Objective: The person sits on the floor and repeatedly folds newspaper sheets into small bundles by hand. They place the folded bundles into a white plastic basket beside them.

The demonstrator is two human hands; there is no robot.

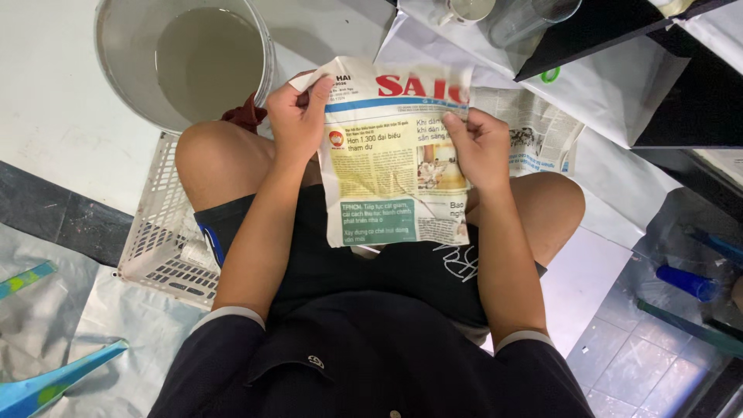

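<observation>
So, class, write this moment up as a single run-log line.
left hand: holds newspaper sheet top left | right hand: holds its right edge | sheet: over lap | nearby: bucket, white basket

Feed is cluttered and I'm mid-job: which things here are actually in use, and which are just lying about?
In use:
- newspaper sheet, held at its top edge
- left hand and right hand, both with a grip on it

Lying about:
- bucket of cloudy liquid
- white plastic basket
- more newspaper on the floor
- blue tube
- blue strips
</observation>
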